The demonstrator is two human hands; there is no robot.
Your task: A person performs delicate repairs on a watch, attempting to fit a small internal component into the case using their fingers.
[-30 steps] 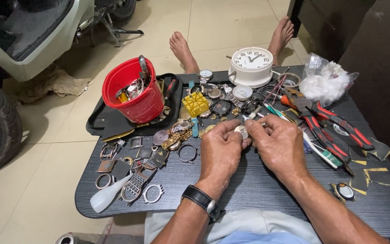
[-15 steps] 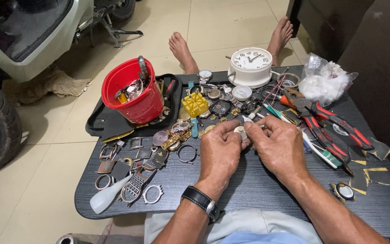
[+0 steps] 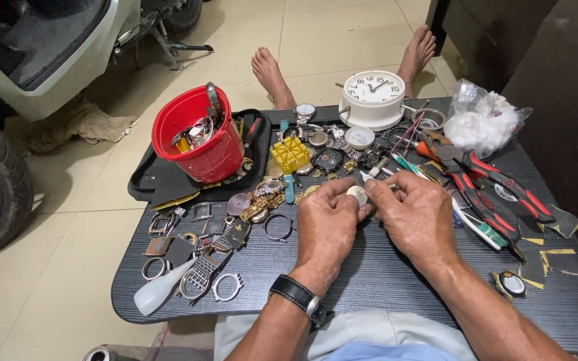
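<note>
Head view: both hands meet over the middle of the dark, wood-grained tabletop (image 3: 382, 281). The left hand (image 3: 326, 224), with a black-strapped wristwatch (image 3: 297, 298) on its wrist, pinches a small round silvery watch case (image 3: 356, 194) between thumb and fingertips, holding it just above the table surface. The right hand (image 3: 417, 217) closes in from the other side, its fingertips touching the case rim and apparently pinching a thin pointed tool against it; the tool itself is too small to make out for certain. Neither hand is spread wide: both are curled narrow around this one piece.

The case looks light, stiff and smooth-sided metal, so it is likely slippery and is best gripped by its rim; its face and any inner works would probably be fragile.

Behind the hands lies a scatter of watch parts, among them a yellow plastic case holder block (image 3: 290, 153) and a white round alarm clock (image 3: 372, 98). To the left stands a red plastic bucket (image 3: 199, 144) filled with metal bits, resting on a black tray (image 3: 162, 184). Loose metal rings and bracelet links (image 3: 202, 267) lie near the table's left edge. On the right are red-handled pliers (image 3: 496, 180) and a crumpled clear plastic bag (image 3: 490, 124). Two bare feet (image 3: 269, 70) show on the tiled floor beyond the table.
</note>
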